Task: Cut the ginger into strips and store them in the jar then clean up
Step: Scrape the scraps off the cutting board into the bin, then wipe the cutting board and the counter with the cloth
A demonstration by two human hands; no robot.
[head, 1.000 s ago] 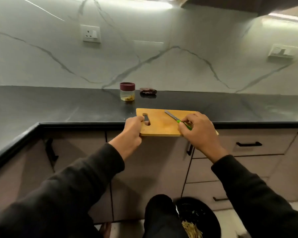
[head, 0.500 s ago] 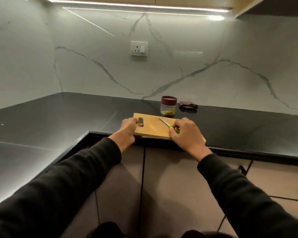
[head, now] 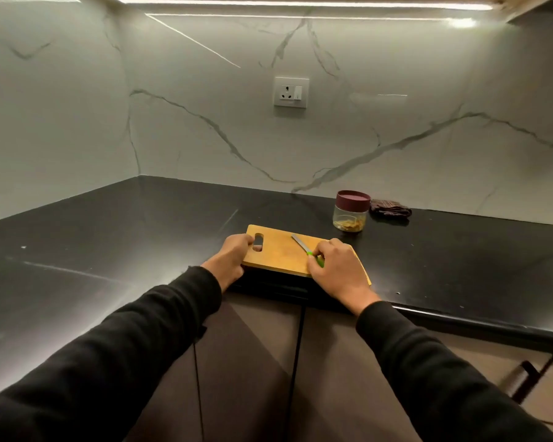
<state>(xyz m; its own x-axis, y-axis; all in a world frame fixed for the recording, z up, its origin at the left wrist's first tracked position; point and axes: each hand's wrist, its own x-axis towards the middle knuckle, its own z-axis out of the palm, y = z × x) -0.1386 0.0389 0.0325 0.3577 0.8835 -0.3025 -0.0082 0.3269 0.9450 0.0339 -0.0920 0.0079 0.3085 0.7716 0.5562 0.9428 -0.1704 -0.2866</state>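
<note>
**Both hands on the cutting board at the table's edge**

The left hand (head: 233, 261) has its grip curled round the left end of the rectangular light-wood cutting board (head: 280, 252), fingers wrapped by the oblong handle slot. The right hand (head: 339, 272) grips the board's right near corner, and its fingers also pin the green handle of a small knife with a narrow steel blade (head: 300, 243) against the wood; the blade lies flat on the board, pointing away and to the left. Both arms wear black sleeves (head: 134, 352).

The board sits at the front rim of the glossy black stone table (head: 125, 237), its near edge at or slightly over that rim; its top looks bare apart from the knife.

Behind the board and to the right, apart from it, stands a small clear round jar with a maroon lid (head: 351, 212); the lid is on, and pale yellow ginger strips (head: 348, 224) lie in the bottom. Just beside the jar, to its right and near the wall, lies a folded dark brown cloth (head: 390, 208).

A white wall socket (head: 291, 92) is set in the white, grey-veined marble backsplash (head: 205, 90). Below the table are brown cabinet doors (head: 246, 362).
</note>
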